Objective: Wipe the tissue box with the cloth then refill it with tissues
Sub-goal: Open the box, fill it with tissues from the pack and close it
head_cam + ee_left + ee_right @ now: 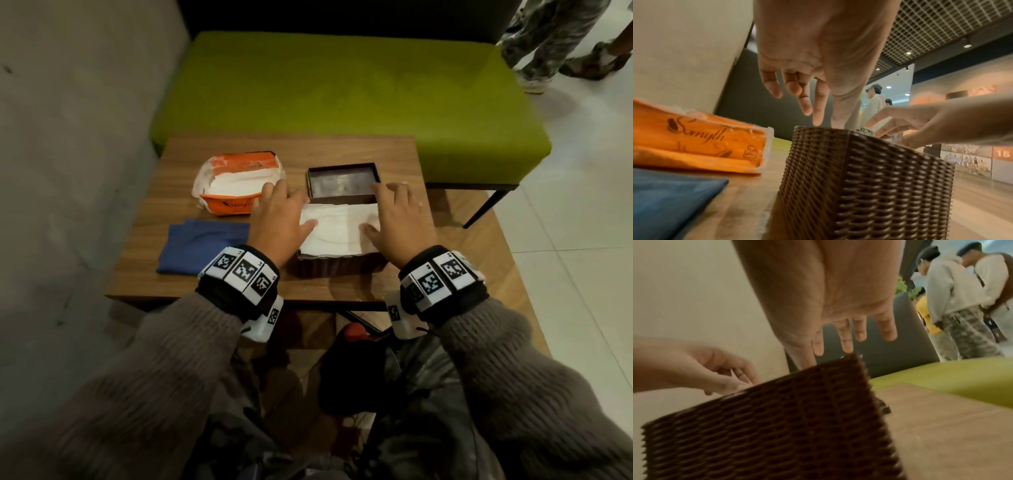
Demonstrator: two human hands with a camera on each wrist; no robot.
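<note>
a rectangular wood-grain table (pixel 394 154) stands before a green bench; on it lie an opened orange plastic tissue pack (pixel 236 186) at the far left, a folded blue cloth (pixel 202 245) nearer, a brown woven tissue box (pixel 337 265) filled with white tissues, and its dark lid (pixel 344 183) just behind

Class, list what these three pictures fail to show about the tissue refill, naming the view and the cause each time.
- Head view: both ends of the tissues lie under the left hand and right hand.
- Left wrist view: the woven tissue box wall hides its contents.
- Right wrist view: motion blur smears the box weave.
- Head view: the orange tissue pack lettering is too small.
</note>
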